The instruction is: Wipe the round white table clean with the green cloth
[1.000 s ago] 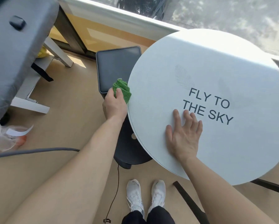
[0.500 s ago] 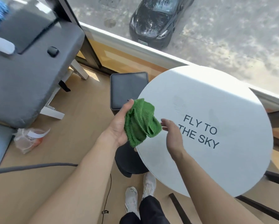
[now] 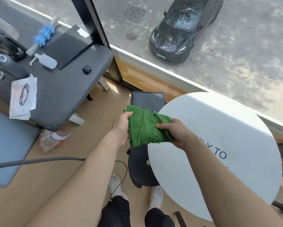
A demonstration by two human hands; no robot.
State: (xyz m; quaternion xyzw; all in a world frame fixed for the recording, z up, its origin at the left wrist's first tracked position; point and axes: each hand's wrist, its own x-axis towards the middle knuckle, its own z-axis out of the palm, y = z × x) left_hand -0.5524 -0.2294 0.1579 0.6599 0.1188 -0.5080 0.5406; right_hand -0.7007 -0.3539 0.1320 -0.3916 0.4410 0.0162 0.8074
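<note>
- Green cloth clamped in left grip and right grip, seemingly lifted off round white desk.
- Tan floor below; window beyond.

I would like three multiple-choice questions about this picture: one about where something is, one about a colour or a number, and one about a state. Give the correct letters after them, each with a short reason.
1. Where is the green cloth?
A. flat on the round white table
B. held in the air beside the table's edge
C. on the floor

2. What colour is the spiky roller on the grey bench?
A. blue
B. red
C. yellow

3. How many hands grip the cloth?
A. none
B. one
C. both

Answers:
1 B: the cloth hangs between the hands, over the dark stool, with nothing pressing it onto the tabletop.
2 A: its bristles are light blue.
3 C: the left hand and the right hand each close on a side.
</note>
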